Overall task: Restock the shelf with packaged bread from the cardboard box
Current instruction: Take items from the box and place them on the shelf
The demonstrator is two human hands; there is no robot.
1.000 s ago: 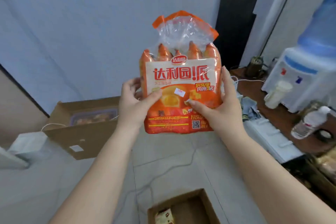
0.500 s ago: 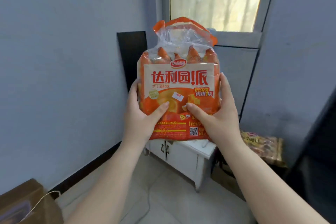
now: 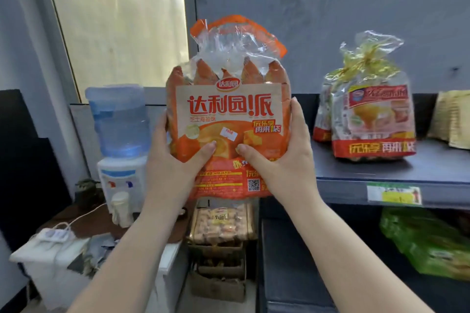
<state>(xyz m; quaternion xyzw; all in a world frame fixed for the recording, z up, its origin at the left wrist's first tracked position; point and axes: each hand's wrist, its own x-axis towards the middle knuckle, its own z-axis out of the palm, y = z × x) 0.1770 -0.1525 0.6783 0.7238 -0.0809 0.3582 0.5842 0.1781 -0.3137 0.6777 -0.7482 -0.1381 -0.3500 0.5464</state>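
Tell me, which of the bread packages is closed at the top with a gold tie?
The red-banded package standing on the shelf, right of the hands. The orange package gripped by the left hand and right hand has no visible tie.

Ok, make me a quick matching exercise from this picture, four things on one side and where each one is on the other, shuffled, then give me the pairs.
Things:
1. Orange plastic bread bag
2. Red-banded clear bread bag with gold tie
3. Blue water bottle on white dispenser
4. Green plastic package

Places:
A. Lower shelf, right
B. Held upright between left hand and right hand
C. Low cabinet, left
D. Upper dark shelf, right

Pairs: 1-B, 2-D, 3-C, 4-A
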